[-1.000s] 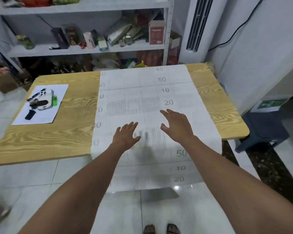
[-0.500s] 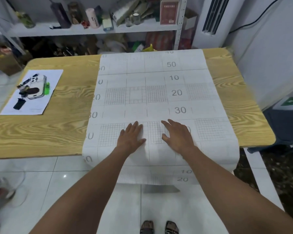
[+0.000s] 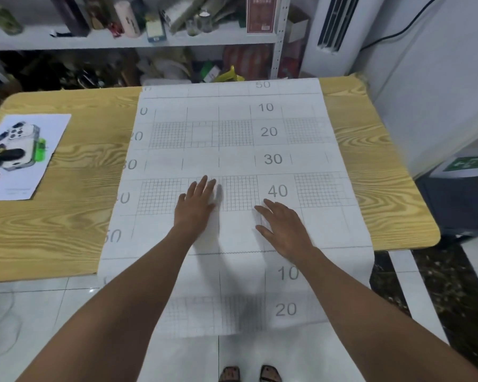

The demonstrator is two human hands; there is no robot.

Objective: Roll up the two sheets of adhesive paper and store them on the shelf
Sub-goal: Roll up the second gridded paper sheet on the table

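Observation:
A long white sheet of adhesive paper [image 3: 232, 150], printed with grey grids and numbers, lies flat along the middle of the wooden table [image 3: 61, 216]. Its near end hangs over the table's front edge toward the floor. I cannot tell whether a second sheet lies under it. My left hand [image 3: 195, 205] rests flat on the sheet, fingers straight and close together. My right hand [image 3: 283, 227] lies flat on it a little to the right, fingers spread. The white metal shelf [image 3: 149, 41] stands behind the table, crowded with bottles and boxes.
A white printed page [image 3: 25, 158] picturing a phone and small items lies at the table's left end. A white air conditioner [image 3: 334, 31] stands at the back right. A dark stool [image 3: 458, 202] sits by the table's right end. My sandalled feet [image 3: 250, 374] stand on white floor tiles.
The view has moved closer and tilted down. Both hands came down onto the sheet and now press flat on it; more of the sheet hangs over the front edge.

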